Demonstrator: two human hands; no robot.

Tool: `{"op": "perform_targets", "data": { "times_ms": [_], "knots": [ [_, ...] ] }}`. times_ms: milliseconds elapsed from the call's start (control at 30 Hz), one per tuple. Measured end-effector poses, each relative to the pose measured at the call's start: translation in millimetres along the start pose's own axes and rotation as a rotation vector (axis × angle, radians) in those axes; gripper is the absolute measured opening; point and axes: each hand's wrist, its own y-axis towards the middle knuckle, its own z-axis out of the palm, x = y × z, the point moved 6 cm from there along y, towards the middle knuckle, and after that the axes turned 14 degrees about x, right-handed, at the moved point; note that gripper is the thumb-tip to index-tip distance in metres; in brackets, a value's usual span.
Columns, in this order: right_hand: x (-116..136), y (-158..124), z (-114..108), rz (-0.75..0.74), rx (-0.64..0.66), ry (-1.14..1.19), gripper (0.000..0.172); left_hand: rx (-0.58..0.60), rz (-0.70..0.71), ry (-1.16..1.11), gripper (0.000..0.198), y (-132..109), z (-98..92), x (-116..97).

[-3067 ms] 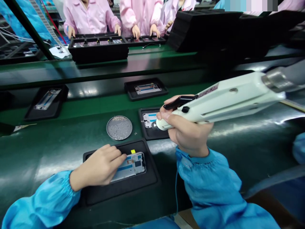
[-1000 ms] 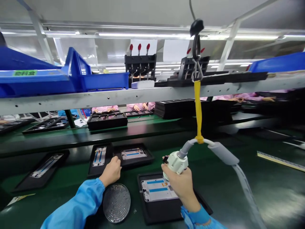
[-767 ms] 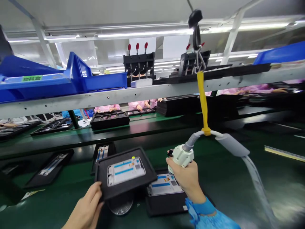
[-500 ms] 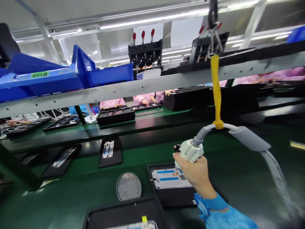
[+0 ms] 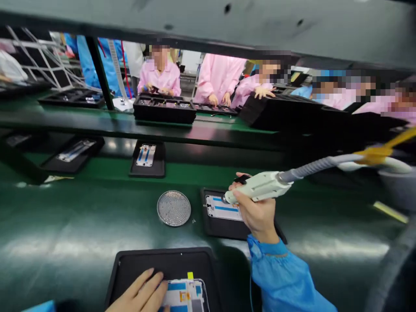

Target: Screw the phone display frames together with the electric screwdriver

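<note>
My right hand [image 5: 258, 214] is wrapped round a pale electric screwdriver [image 5: 264, 186], tilted with its tip end toward the left. Beneath and behind it lies a black tray [image 5: 224, 227] with a phone frame [image 5: 222, 208] bearing blue strips. My left hand [image 5: 144, 294] lies with fingers stretched over the left edge of a nearer phone frame [image 5: 195, 294], which has a yellow tab. That frame rests in a black tray [image 5: 139, 262] at the front. A round dimpled metal dish [image 5: 173, 209] stands between the two trays, with tiny loose bits beside it.
Further trays [image 5: 147, 171] with phone frames sit at the back left. Overhead runs a grey beam [image 5: 195, 26]. A yellow strap [image 5: 377, 154] holds the screwdriver's cable [image 5: 312, 167] at right. Co-workers in pink [image 5: 221, 78] work beyond the shelf [image 5: 156, 130].
The view has tipped downward. My left hand has come into view on the near phone frame. The screwdriver has swung from upright to nearly level, its cable now trailing right.
</note>
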Motion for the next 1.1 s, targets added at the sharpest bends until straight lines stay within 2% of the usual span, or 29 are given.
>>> {"op": "perform_targets", "data": {
  "times_ms": [67, 167, 267, 467, 633, 767, 900, 1100],
  "knots": [
    [-4.1, -3.6, 2.5, 0.03, 0.009, -0.004, 0.038, 0.005, 0.057, 0.007, 0.013, 14.1, 10.6, -4.5],
    [-0.6, -8.5, 11.7, 0.058, 0.018, 0.007, 0.034, 0.176, 0.098, -0.063, 0.019, 22.4, 27.5, -3.3],
    [10.7, -11.5, 30.0, 0.053, 0.037, 0.037, 0.032, 0.258, 0.101, -0.145, 0.024, 20.3, 36.0, 0.2],
    [26.8, -8.3, 84.2, 0.033, 0.114, 0.111, 0.027, 0.212, 0.106, -0.276, 0.027, 24.5, 39.1, 5.8],
    [7.7, -4.3, 119.1, 0.103, 0.172, 0.157, 0.021, 0.185, 0.089, -0.279, 0.026, 25.9, 42.8, 3.5],
    [-7.9, -4.2, 127.9, 0.126, 0.192, 0.147, 0.021, 0.147, 0.055, -0.266, 0.024, 29.0, 39.5, 4.4],
    [-13.2, -4.5, 128.9, 0.134, 0.197, 0.124, 0.021, 0.124, 0.018, -0.295, 0.021, 36.1, 28.1, 16.5],
    [-13.9, -5.0, 130.4, 0.137, 0.201, 0.096, 0.019, 0.181, 0.073, -0.335, 0.023, 44.6, 18.7, 32.8]
  ]
}}
